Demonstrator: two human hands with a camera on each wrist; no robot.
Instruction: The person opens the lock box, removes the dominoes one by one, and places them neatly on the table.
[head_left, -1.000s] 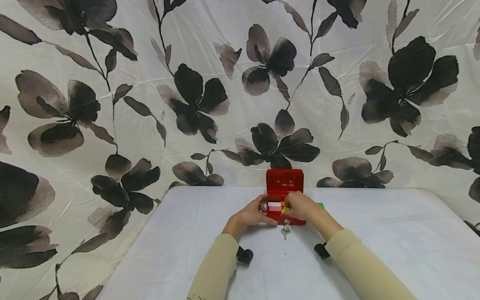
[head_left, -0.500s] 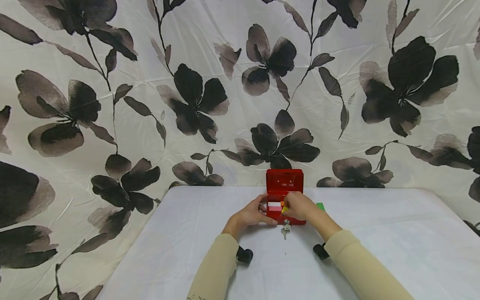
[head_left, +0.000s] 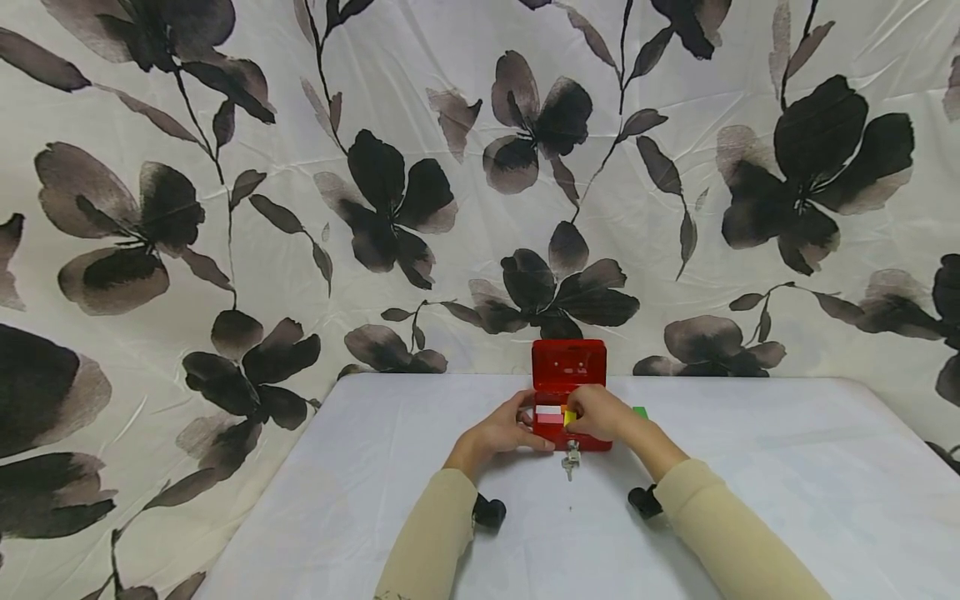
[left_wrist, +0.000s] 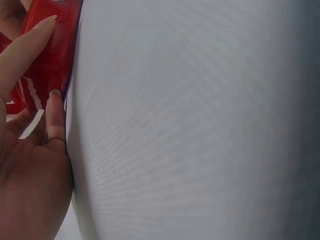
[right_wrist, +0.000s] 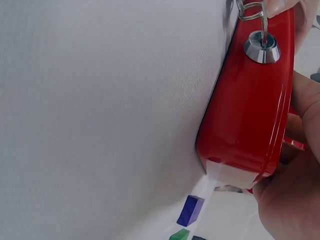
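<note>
A red cash box (head_left: pixel 569 365) stands with its lid up at the back middle of the table. My left hand (head_left: pixel 498 429) holds it at the left, thumb against the front wall and other fingers by the side. My right hand (head_left: pixel 606 412) reaches inside from the right and pinches a small yellow block (head_left: pixel 570 418); its fingertips are mostly hidden. Beside it in the box lie a white block (head_left: pixel 548 409) and a pink block (head_left: pixel 550 418), with a bit of orange behind. A key ring with keys (head_left: pixel 570 463) hangs from the front lock (right_wrist: pixel 262 47).
Behind the right wrist, a green block (head_left: pixel 640 412) lies on the white table (head_left: pixel 772 467). The right wrist view shows a purple block (right_wrist: pixel 190 210) right of the box, near the green one. A flowered cloth (head_left: pixel 420 92) hangs behind the table.
The yellow block has turned from tilted to more upright in my right fingers, inside the box. My left hand and the box stay in place.
</note>
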